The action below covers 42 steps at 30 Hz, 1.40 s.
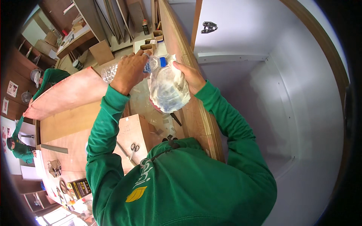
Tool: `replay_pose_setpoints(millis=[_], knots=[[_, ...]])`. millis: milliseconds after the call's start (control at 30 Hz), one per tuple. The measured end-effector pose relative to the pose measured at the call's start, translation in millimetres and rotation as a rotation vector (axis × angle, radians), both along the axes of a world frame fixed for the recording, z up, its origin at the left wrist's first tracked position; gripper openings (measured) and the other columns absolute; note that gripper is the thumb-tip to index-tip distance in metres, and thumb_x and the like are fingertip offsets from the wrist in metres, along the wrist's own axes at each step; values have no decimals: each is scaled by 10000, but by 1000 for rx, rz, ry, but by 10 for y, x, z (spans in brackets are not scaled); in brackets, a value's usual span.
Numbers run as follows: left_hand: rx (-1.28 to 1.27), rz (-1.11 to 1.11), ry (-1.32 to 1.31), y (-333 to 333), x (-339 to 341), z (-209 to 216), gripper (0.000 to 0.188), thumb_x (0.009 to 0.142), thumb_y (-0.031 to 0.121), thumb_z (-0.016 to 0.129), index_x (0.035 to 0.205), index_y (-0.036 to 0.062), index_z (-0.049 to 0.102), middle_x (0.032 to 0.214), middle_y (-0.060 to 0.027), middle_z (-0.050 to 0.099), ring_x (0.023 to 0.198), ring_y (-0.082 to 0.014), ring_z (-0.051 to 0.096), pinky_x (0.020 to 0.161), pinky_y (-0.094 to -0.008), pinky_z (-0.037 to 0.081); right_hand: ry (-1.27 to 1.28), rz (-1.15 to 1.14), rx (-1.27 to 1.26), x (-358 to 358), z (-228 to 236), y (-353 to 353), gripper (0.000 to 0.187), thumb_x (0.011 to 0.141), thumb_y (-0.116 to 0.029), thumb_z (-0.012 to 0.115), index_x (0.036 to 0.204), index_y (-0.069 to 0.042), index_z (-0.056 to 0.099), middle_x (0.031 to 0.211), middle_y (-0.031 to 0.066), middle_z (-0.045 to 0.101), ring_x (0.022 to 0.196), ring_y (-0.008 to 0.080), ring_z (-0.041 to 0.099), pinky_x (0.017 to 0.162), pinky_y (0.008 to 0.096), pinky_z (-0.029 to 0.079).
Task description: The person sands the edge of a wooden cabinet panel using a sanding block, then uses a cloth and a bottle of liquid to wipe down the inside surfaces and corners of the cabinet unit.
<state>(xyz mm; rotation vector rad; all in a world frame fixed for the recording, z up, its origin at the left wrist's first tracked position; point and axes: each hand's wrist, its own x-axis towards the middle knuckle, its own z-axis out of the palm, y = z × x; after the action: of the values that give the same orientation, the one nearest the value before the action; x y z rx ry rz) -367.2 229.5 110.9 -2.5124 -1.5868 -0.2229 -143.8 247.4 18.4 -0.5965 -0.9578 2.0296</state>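
My left hand (130, 71) is wrapped round a clear plastic bottle (109, 73) with a blue cap (163, 61). The bottle lies nearly level, its capped end toward the right. My right hand (191, 78) grips a crumpled whitish cloth (169, 88) by its upper right edge, thumb on top. The cloth hangs down with darker smudges on it. The bottle's capped end overlaps the cloth's upper edge; I cannot tell whether they touch.
A white-lined cabinet (245, 113) with a hinge (209, 27) stands on my right, behind a wooden panel edge (201, 124). Scissors (134, 147) lie on wood below my left arm. At the left, two people in green sleeves are near a large pinkish sheet (71, 90).
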Motion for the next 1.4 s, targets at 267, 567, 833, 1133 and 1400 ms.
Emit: replay_pose_setpoints(millis=[267, 567, 833, 1133, 1400], knots=[[172, -96, 81, 120, -16, 9, 613, 660, 145, 825, 1226, 145, 589, 1197, -33, 615, 1049, -270, 634, 882, -427, 479, 11, 8, 12, -7, -27, 16, 402, 1024, -291, 496, 1218, 49, 585, 1159, 135, 667, 1033, 188, 661, 923, 319, 522], [177, -115, 90, 158, -7, 75, 640, 631, 147, 841, 1230, 149, 616, 1220, -1, 642, 1034, -249, 647, 878, -400, 481, 7, -8, 30, 15, 43, -19, 423, 1021, -303, 504, 1238, 52, 575, 1172, 139, 664, 1053, 201, 659, 931, 333, 524], [158, -105, 35, 134, 55, 80, 687, 613, 134, 849, 1254, 148, 600, 1247, -18, 638, 1031, -264, 649, 894, -413, 480, 1, -125, 89, 7, -140, 14, 426, 1004, -286, 558, 1254, 58, 584, 1203, 121, 654, 1092, 180, 631, 961, 318, 496], [126, -33, 48, 150, 106, -39, 714, 661, 141, 822, 1329, 148, 570, 1187, -99, 654, 1096, -301, 621, 930, -445, 453, -294, -319, 165, -73, 116, -159, 437, 993, -290, 575, 1259, 56, 596, 1209, 122, 650, 1140, 186, 584, 1027, 331, 425], [25, -106, -469, 5, 244, -173, 777, 677, 148, 847, 1377, 127, 511, 1142, -157, 655, 999, -391, 642, 820, -439, 519, -3, -302, 191, 125, 120, -178, 334, 994, -267, 573, 1159, 18, 631, 1048, 71, 686, 908, 134, 666, 815, 305, 545]])
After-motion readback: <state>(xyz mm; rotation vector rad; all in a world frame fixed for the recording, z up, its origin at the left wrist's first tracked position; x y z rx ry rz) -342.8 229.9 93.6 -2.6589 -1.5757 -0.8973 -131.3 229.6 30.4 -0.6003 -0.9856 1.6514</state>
